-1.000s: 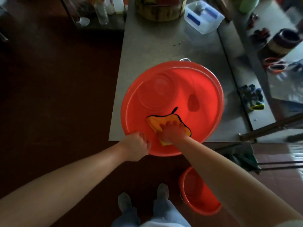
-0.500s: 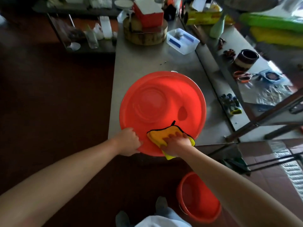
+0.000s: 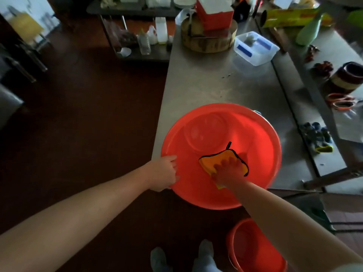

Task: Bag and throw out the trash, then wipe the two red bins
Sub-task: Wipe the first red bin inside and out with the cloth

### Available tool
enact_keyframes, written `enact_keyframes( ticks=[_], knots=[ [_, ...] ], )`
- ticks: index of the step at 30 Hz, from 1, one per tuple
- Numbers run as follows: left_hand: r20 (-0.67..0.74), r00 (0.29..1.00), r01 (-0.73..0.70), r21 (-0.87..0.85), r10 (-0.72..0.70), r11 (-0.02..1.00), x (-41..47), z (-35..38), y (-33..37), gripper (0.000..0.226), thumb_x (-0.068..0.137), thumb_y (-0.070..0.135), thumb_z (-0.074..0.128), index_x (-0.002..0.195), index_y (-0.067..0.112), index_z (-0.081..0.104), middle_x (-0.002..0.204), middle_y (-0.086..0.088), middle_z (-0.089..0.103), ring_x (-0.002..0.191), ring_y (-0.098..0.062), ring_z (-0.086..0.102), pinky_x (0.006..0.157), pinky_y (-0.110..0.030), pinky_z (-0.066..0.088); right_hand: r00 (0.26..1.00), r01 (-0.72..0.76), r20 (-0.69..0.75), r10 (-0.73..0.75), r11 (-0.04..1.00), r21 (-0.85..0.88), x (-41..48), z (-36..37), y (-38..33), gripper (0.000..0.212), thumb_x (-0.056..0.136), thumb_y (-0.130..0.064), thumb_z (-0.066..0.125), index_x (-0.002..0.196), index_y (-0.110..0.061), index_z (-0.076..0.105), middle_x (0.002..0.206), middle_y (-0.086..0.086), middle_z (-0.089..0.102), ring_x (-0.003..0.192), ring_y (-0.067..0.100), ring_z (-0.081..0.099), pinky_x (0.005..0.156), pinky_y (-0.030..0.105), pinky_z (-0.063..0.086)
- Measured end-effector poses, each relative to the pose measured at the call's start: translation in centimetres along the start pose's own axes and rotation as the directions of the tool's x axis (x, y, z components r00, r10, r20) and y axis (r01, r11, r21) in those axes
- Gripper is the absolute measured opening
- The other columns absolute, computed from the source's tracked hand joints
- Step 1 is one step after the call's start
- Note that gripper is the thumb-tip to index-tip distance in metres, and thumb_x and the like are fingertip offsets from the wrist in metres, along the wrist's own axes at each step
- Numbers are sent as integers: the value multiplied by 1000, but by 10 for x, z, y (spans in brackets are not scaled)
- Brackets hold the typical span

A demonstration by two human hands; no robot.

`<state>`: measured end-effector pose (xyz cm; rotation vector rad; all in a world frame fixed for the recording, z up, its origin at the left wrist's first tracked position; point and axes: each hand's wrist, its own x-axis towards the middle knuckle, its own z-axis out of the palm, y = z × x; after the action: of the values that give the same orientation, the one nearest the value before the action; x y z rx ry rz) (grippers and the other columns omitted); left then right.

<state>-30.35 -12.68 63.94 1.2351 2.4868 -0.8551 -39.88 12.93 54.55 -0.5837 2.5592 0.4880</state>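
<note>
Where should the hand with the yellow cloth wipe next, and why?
Probably slide the cloth toward the round bottom of the big bin. The right hand presses it on the near inside wall, the left hand holds the rim, and the rest of the inside is uncovered.

A grey metal surface (image 3: 206,85) stands over a dark red floor (image 3: 88,124). At its far end is a round wooden block (image 3: 208,41) with a red box (image 3: 214,14) on top, and just beside it to the right a clear tub (image 3: 255,49) with blue tape. Farther right lie a green bottle (image 3: 308,32), a striped pot (image 3: 347,77), orange scissors (image 3: 341,102) and dark gloves (image 3: 318,136). A low shelf (image 3: 145,55) at the back left holds bottles (image 3: 144,43).
</note>
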Motion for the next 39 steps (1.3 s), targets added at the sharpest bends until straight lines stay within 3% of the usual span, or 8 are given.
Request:
enact_keyframes(
  ticks=[7,10,14,18,26,31,35,39],
  knots=[
    [42,998,41,-40,-40,998,6,-2,13,42,101,46,46,125,14,60,116,-11,69,110,-31,63,113,-49,28,995,50,-91,-34,982,185,55,10,-3,48,97,-50,45,138,-27,55,146,10,47,143,37,30,119,53,19],
    [92,994,66,-58,-61,996,6,-3,14,41,100,45,47,126,16,60,119,-11,67,113,-31,61,113,-49,27,999,31,18,-34,990,138,61,9,-12,53,98,-54,43,147,-33,45,157,11,35,149,45,17,120,61,8],
    [168,983,80,7,-81,997,2,-12,5,41,94,44,56,124,17,65,121,-12,67,117,-32,59,113,-53,26,993,29,105,-53,977,211,43,1,-15,56,94,-53,38,148,-39,39,160,7,31,148,41,21,119,58,16],
    [157,986,61,-4,-60,998,2,-21,0,38,92,50,59,114,22,69,108,-5,71,103,-29,66,107,-54,31,989,38,138,-59,987,155,6,-3,-17,56,95,-57,30,151,-47,29,163,-3,27,150,38,21,118,56,18],
    [65,998,21,38,-23,999,-1,-22,-30,29,88,47,57,105,28,70,100,4,72,96,-21,67,98,-40,31,955,170,215,-205,971,168,-80,-24,-7,116,57,-101,22,157,-44,14,165,-4,24,150,36,23,115,58,23],
    [92,995,22,54,-27,998,-2,-33,-52,37,89,49,57,121,32,65,117,8,67,115,-20,57,108,-42,24,967,254,45,-252,966,-41,-107,-13,2,99,76,-69,64,156,-40,14,152,-1,39,135,34,43,104,50,41],
    [138,976,154,109,-168,982,-2,-48,-50,36,94,35,58,129,34,63,127,4,64,129,-25,49,123,-52,8,968,231,-87,-237,970,-80,-111,-16,7,83,82,-53,68,152,-35,25,139,-1,52,123,33,55,97,46,46],
    [176,948,269,-3,-264,963,21,-49,-1,32,94,28,58,125,28,65,123,-1,67,129,-30,50,119,-67,1,964,222,-138,-227,974,-54,-112,-11,14,79,81,-48,68,149,-35,30,137,-3,54,121,32,57,94,45,48]
  ],
)
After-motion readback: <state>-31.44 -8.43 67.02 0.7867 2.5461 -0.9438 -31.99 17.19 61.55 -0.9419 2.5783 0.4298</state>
